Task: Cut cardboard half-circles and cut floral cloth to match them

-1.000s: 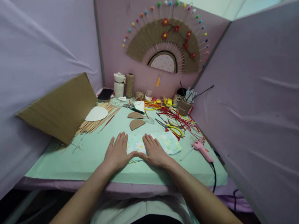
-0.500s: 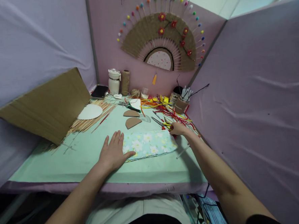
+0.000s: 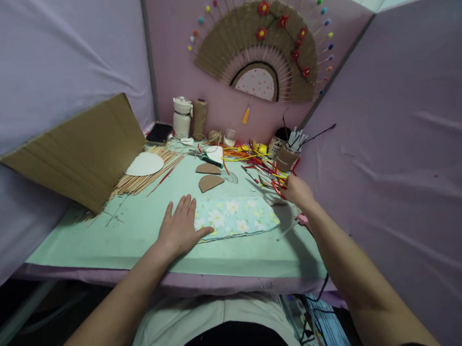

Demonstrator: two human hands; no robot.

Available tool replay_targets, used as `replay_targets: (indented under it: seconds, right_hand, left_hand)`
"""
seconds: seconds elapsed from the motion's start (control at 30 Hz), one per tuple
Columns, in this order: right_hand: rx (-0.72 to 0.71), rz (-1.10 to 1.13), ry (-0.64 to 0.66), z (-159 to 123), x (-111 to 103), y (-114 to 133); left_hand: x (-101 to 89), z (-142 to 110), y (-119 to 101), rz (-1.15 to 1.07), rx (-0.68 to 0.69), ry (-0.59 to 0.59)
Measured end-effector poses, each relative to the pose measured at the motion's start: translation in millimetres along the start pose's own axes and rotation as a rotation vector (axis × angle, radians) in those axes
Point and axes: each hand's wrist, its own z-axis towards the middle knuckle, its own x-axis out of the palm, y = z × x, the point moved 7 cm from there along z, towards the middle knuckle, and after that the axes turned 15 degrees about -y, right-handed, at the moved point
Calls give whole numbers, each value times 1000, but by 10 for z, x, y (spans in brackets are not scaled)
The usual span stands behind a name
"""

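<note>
My left hand (image 3: 183, 225) lies flat with its fingers spread, pressing on the left end of a folded light-blue floral cloth (image 3: 237, 217). My right hand (image 3: 298, 191) is closed at the right side of the table, above and beyond the cloth's right end. It grips scissors (image 3: 279, 188) by their red and yellow handles; the blades are blurred and partly lost among the clutter. Red and yellow fuzzy stems (image 3: 259, 161) lie just beyond that hand. A pink-ended clear stick, perhaps a glue stick, (image 3: 287, 231) lies below the right wrist.
Two half-round cardboard pieces (image 3: 211, 182), a protractor (image 3: 230, 177) and green-handled pliers (image 3: 211, 160) lie behind the cloth. Cardboard (image 3: 80, 145) leans at left beside thin sticks (image 3: 138, 184). A white bottle (image 3: 183, 121) and a cup of glue sticks (image 3: 287, 156) stand at the back.
My right hand has moved right and slightly away from the cloth, taking the scissors along. My left hand stays on the cloth. The view has shifted slightly.
</note>
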Motion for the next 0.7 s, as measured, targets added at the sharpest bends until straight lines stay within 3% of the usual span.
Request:
replay_targets:
  seconds: [0.17,0.27,0.37,0.47,0.53,0.63,0.7]
  right_hand:
    - [230,434,15,-84,-18,-396]
    - [300,751,95,-206,71,-452]
    - [358,920,55,-264,137,-440]
    - [321,792,-42,-244,170,-363]
    - [248,640,-69,-215,188,-247]
    - [165,460,-69,-193,222,-37]
    - [140,428,-70,-197,240,105]
  left_hand:
    - [5,12,11,3,4,5]
    - [24,13,-4,0,7,6]
    - [45,-1,-14,-15,11,-9]
    - [-31,35,45,-85,11,-52]
    - [-200,143,167,-158,-38,-127]
    - [-588,446,391,-248,-175,-324]
    - [-723,710,413,-285,-212,-337]
